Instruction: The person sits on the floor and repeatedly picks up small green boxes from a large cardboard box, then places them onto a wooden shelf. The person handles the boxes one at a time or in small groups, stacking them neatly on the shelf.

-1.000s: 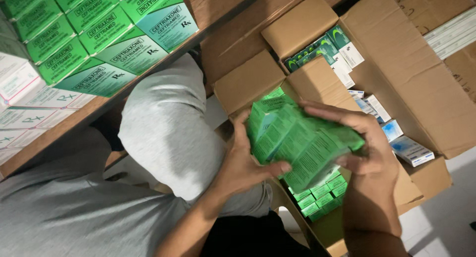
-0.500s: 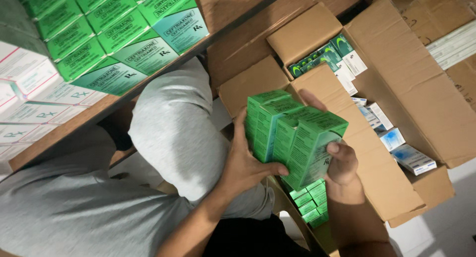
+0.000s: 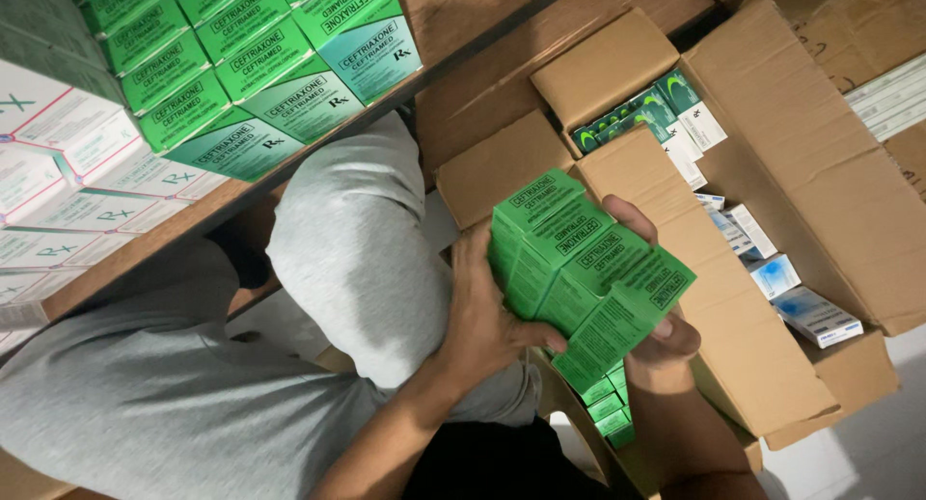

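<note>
Boxes, small and green, sit in a stack between both hands. Left hand presses the stack's left side with its fingers closed on it. Right hand hugs the stack from behind and below, thumb on the front. The stack is in the air, just above an open carton that has more green boxes inside. Behind it, a big carton holds white and blue packs and some dark green ones. On the wooden shelf at the top left, green boxes are lined up, with white boxes beside them.
</note>
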